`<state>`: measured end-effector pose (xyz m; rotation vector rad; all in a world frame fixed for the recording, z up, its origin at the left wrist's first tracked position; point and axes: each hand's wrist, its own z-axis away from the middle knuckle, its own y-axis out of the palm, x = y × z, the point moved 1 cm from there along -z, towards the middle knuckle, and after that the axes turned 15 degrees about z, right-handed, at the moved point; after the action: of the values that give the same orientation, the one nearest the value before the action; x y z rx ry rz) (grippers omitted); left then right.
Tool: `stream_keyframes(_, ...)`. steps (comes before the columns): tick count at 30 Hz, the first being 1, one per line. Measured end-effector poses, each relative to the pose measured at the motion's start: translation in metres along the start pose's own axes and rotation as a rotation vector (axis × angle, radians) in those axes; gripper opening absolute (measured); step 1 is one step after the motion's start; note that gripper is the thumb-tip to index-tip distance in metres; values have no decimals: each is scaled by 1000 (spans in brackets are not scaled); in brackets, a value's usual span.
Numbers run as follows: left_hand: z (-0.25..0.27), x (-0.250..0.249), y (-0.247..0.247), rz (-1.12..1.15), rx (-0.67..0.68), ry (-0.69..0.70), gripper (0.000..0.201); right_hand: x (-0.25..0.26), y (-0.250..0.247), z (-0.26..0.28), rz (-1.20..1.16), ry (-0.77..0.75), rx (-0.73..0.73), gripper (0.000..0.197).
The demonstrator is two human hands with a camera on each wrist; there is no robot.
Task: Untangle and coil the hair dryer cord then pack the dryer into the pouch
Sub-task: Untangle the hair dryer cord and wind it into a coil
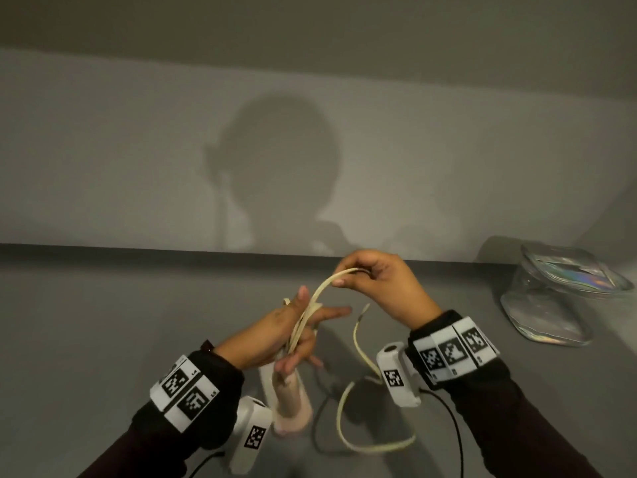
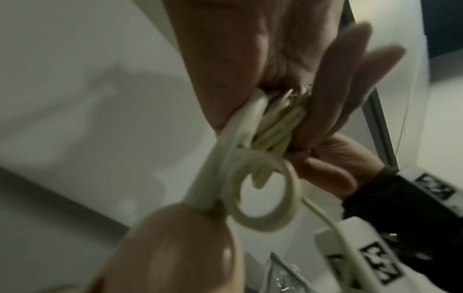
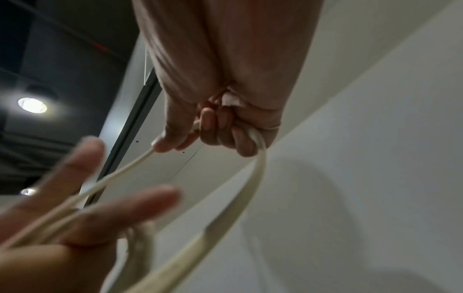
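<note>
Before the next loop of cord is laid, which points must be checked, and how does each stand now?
1. Left hand holds the gathered loops of the cord: ok; the bundle sits between palm and fingers in the left wrist view.
2. Right hand has a grip on the cord: ok; fingers curl round it.
3. Slack on the table is free of knots: cannot tell; it curves loosely, partly hidden.
4. Hair dryer is steady: cannot tell; it shows below the left hand.
5. Pouch is open and ready: cannot tell; it lies apart, at the far right.
</note>
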<state>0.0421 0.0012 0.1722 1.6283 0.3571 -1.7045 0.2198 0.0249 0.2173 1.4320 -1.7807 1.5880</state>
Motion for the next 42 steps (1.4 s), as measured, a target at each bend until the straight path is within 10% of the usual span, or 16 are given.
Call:
stream_keyframes(6, 4, -14, 7, 155, 55, 84, 46, -25, 11, -15, 20, 114, 160, 14)
stream_keyframes(17, 13, -38, 4, 451, 0, 237, 53, -50, 42, 31, -480, 407, 424, 25)
stream_keyframes(23, 17, -36, -15, 547, -158, 390, 79, -43, 25, 34, 725, 147, 178, 29)
stream_keyframes(27, 7, -39, -16, 534, -245, 473, 53, -35, 41, 45, 911, -215, 235, 23)
stream_keyframes(31, -1, -33, -12, 274, -219, 369, 75, -22, 53, 55, 792, -308, 351, 14)
stream_keyframes(37, -13, -2, 12, -228, -32, 68, 70, -6, 13, 42, 674, -218, 20, 26)
stream_keyframes(42, -15, 8, 15, -95, 90, -111, 27, -11, 14, 25, 337, 61, 60, 46)
